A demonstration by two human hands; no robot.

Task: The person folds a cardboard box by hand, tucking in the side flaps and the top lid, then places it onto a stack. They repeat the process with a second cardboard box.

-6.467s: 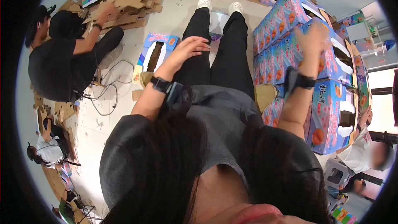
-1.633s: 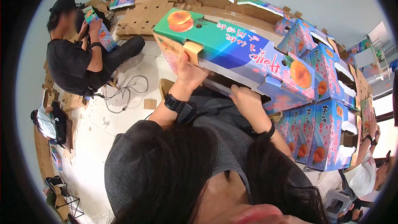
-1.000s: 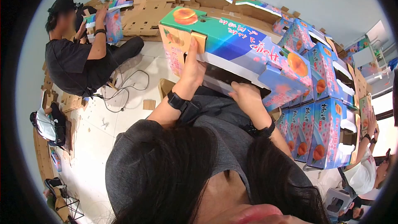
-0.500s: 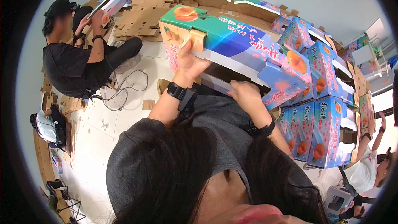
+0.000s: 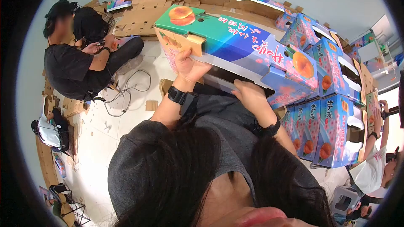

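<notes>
A long printed cardboard box [image 5: 242, 40] with peach pictures, green, blue and pink, is in front of my chest, tilted, its open slot facing me. At its left end my left hand [image 5: 191, 70] grips the carton, thumb pressed near a small tan flap [image 5: 196, 45]; its other fingers are partly hidden. My right hand [image 5: 251, 96] is closed on the near edge of the slot toward the right end, with the fingertips hidden inside. The dark interior shows between my hands.
Finished-looking peach boxes [image 5: 332, 130] are stacked at my right. Flattened cardboard [image 5: 145, 14] lies along the wall. A person in black [image 5: 69, 65] sits at left near a loose cable [image 5: 136, 88]. Another person in white [image 5: 372, 170] is at far right, beside a grey stool [image 5: 343, 199].
The box in my hands has shifted slightly left at its left end; my grip looks the same. The seated person at left has lowered a raised box toward the lap.
</notes>
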